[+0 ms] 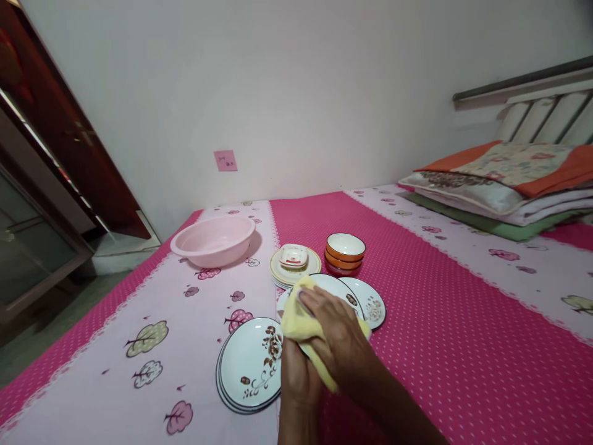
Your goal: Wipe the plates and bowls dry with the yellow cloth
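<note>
My right hand (340, 337) presses a yellow cloth (296, 315) against a white plate (331, 285) with a dark rim. From below, my left hand (296, 377) grips the near left side of that plate, its fingers mostly hidden by the cloth. Just left of my hands lies a stack of white plates (252, 361) with brown flower patterns. Another flowered plate (370, 303) rests flat to the right, partly behind the held plate.
Beyond my hands, a small white dish (293, 256) sits on yellow-rimmed plates (278, 273), beside stacked orange bowls (345, 252). A pink basin (215, 241) stands at the back left. Folded bedding (509, 179) lies at the right on the pink patterned bedspread (445, 296).
</note>
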Demonstrator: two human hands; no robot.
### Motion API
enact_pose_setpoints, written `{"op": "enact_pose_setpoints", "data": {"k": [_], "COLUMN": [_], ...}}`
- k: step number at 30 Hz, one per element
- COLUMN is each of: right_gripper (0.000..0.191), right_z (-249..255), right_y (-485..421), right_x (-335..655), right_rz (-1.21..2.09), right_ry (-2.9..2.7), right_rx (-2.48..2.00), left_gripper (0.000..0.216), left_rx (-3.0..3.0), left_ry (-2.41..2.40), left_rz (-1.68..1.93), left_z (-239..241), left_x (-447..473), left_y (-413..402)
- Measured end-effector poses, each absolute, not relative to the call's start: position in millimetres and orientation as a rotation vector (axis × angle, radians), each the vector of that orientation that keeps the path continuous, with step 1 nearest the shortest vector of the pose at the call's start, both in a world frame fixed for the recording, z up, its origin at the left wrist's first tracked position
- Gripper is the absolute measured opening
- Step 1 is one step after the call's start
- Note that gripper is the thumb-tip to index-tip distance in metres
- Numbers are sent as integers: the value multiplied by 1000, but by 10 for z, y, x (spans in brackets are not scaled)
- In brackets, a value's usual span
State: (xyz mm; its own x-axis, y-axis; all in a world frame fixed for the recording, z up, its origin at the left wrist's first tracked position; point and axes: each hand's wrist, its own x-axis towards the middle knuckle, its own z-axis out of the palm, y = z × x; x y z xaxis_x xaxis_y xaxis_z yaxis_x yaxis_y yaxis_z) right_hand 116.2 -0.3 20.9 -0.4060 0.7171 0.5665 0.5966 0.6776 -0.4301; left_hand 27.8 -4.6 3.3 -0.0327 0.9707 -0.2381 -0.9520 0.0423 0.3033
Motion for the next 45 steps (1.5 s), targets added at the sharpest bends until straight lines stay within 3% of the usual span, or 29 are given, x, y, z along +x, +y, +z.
{"op": "enact_pose_setpoints", "data": {"k": [3,7,12,17,21,31,37,45], "right_gripper": [70,52,50,54,49,36,50,56], "right_z": [171,247,590,810,809,615,222,112], "right_y": [139,246,117,-59,-41,158,218,17], "right_x": [1326,1601,1927,1983,1945,1941,1546,888], "right_rz": [61,17,213,646,897,1167,1508,1596], "right_ry": [-2031,-1787,-1364,-1733,-1893,-1565,-1086,-545], "right_rx": [-1004,-1103,-1347,-1201,-1130,-1155,-1008,-766], "left_gripper": [46,52,54,54,50,54,48,58], "left_rx": [111,164,391,650,738,380,89,111], "left_ry": [417,643,928,861,818,839,708,889], "left_rz": [1503,1492,1448,1273,1210,1415,1626,1815], "left_z": [38,74,115,39,28,104,219,201], "left_x": [286,181,-30,-81,-64,-35,10,163], "left_y": [-34,-98,-224,-293,-288,-249,-146,-166]}}
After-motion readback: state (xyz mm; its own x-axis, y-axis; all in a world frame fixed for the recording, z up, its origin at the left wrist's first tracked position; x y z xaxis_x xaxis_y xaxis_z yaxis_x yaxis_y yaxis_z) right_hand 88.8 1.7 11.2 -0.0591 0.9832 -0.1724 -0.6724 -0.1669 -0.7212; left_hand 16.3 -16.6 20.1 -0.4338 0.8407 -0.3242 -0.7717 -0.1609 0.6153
